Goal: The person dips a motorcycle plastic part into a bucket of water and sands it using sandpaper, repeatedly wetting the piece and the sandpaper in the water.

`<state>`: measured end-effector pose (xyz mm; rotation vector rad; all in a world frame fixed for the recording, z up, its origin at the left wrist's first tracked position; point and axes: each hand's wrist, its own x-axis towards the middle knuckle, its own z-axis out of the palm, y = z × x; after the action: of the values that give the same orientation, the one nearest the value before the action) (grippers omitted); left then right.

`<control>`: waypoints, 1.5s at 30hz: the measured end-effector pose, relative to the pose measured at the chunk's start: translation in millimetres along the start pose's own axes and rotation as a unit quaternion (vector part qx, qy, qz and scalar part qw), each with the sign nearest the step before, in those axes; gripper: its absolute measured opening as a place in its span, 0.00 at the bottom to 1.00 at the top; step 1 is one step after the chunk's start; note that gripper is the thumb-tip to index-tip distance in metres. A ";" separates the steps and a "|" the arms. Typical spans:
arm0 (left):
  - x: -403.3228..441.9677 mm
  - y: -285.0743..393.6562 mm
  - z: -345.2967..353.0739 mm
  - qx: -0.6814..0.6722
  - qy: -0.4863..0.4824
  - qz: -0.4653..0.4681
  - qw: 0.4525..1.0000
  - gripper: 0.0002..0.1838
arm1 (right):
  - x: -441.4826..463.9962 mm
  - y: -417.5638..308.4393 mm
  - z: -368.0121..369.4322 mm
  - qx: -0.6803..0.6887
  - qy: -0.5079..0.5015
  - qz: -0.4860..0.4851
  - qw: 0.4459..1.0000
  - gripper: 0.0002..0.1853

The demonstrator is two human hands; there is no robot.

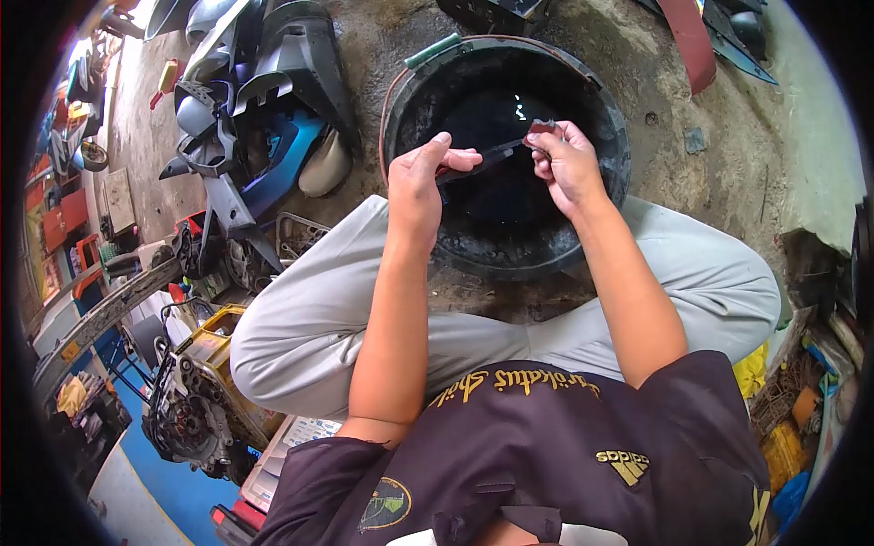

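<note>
My left hand [422,187] is closed around one end of a thin dark strip [496,153], which points to the right over the bucket. Something reddish shows by its fingers; the strip's exact kind I cannot make out. My right hand [569,166] pinches a small folded reddish-grey piece [541,127], which looks like sandpaper, close to the strip's far end. Whether the piece touches the strip is unclear. Beneath both hands stands a black bucket [510,265] holding dark liquid, its wire handle with a green grip [433,51] lying against the far rim.
Motorcycle body panels [296,77], one with a blue part [289,159], lie on the concrete floor at left. An engine part [196,414] rests by a yellow crate [214,332]. A red curved panel [689,45] is at upper right. My crossed legs [314,314] flank the bucket.
</note>
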<state>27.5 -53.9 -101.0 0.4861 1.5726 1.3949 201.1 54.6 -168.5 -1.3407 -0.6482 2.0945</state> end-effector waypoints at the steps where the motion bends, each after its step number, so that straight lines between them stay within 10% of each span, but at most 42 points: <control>1: -0.2 1.3 0.9 0.000 0.004 -0.005 1.000 0.22 | -1.3 2.1 4.9 -0.002 -0.005 0.006 1.000 0.09; 45: -6.5 -15.8 11.6 -0.014 0.061 0.041 0.997 0.18 | -26.2 10.6 37.7 0.001 0.055 0.042 0.998 0.10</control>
<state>44.7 -57.0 -111.9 0.4614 1.6446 1.5324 173.3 25.4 -144.2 -1.4932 -0.5524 2.0690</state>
